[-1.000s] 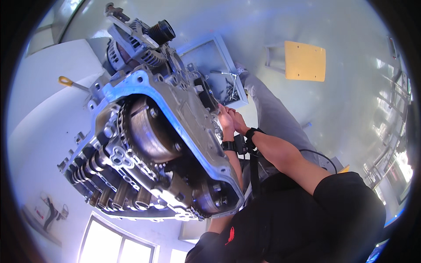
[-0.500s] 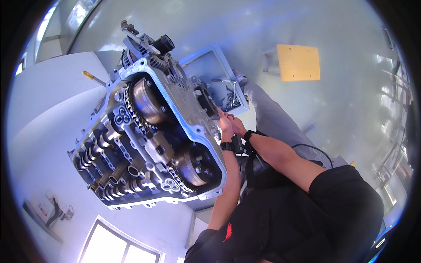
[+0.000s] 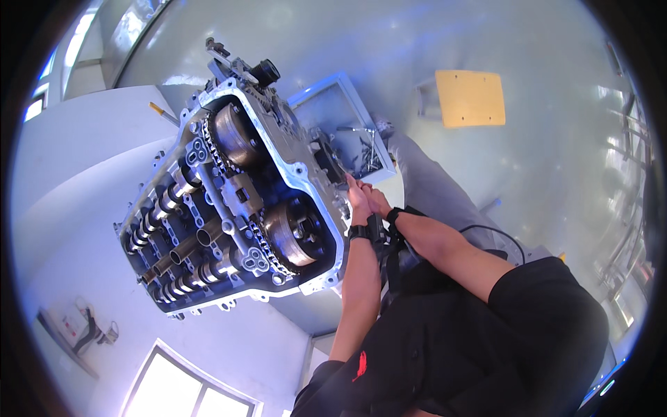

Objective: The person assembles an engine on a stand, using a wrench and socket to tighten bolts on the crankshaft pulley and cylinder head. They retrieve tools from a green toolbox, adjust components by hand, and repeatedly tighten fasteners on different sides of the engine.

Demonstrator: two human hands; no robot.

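A large metal engine (image 3: 240,184) fills the left half of the view, its open top showing camshafts (image 3: 149,226), a timing chain (image 3: 215,149) and two round cam sprockets (image 3: 288,233). At its right side, beside a dark round pulley (image 3: 328,161), are both my hands, close together. My left hand (image 3: 358,203) has its fingers closed near the engine's lower front. Against it lies my right hand (image 3: 377,201), fingers also curled. What they grip is hidden by the fingers and the engine.
Beyond my hands a blue-grey tray (image 3: 333,104) holds a ratchet wrench (image 3: 356,129) and several small dark metal parts (image 3: 367,161). A yellow-topped stool (image 3: 470,99) stands on the floor at the far right. A yellow-tipped handle (image 3: 157,109) sticks out past the engine's left side.
The engine has turned: its lower cam sprocket and near lower corner sit higher and further left. My hands stay together in almost the same place.
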